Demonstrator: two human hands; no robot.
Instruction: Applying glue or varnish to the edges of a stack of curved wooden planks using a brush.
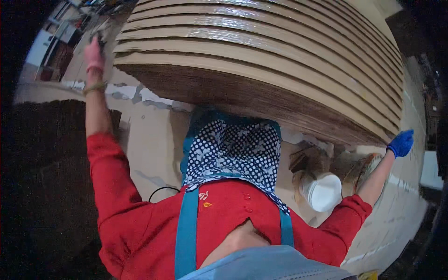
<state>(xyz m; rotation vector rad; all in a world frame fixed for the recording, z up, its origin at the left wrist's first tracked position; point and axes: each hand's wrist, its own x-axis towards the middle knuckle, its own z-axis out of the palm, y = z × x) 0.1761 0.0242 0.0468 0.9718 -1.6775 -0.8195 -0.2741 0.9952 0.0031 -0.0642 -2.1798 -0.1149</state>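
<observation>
A broad stack of long, straight, cream-coloured boards with a dark brown near face (280, 51) fills the upper part of the view, in front of the person. Its long axis runs from side to side, slanting down toward the person's right; one end points left, the other right. The layers lie parallel and stepped, with glossy white highlights on the upper ones.

The left grip, a hand in a pink glove (94, 53), is stretched forward just beside the left end of the stack. It is blurred, with a small dark patch at the fingers, so I cannot tell whether the fingers are apart, together or clamped on something. A yellowish band (94, 88) circles that wrist.

The right grip, a hand in a blue glove (401, 143), is at the near right corner of the stack. Its fingers look curled, but I cannot tell whether they clamp a board.

The person wears a red long-sleeved top (238, 200) and a dark apron with white dots and teal straps (233, 151). Between the body and the right forearm is a round white bucket (325, 192), well apart from the left grip.
</observation>
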